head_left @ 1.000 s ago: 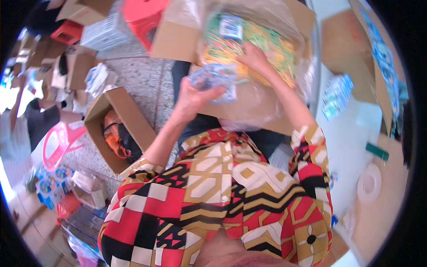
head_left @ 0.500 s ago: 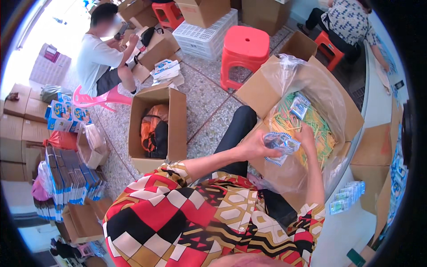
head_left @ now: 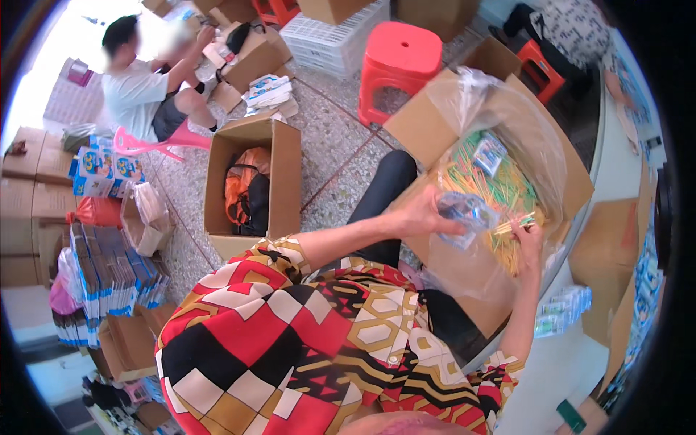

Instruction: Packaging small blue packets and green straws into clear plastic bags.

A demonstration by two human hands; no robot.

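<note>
My left hand (head_left: 424,216) grips a small clear plastic bag (head_left: 471,216) with blue print, above the near side of an open cardboard box (head_left: 413,119). Just to its right, my right hand (head_left: 529,243) is closed on a small bunch of thin yellowish sticks (head_left: 513,222), whose ends point at the bag. Plastic film (head_left: 547,156) lines the box, which holds a heap of loose yellow, green and orange sticks (head_left: 475,177). A filled blue-and-white packet (head_left: 489,154) lies on the heap.
Several small packets (head_left: 562,312) lie on the pale surface at right. A red stool (head_left: 402,61) stands beyond the box. Left of my knee is a carton (head_left: 285,185) with an orange-and-black bag (head_left: 248,190). One person (head_left: 138,94) sits at far left, another (head_left: 573,32) at far right.
My right hand has come up out of the heap, moving right and nearer, with a bunch of sticks in it. The left hand has moved slightly right and farther with the bag.
</note>
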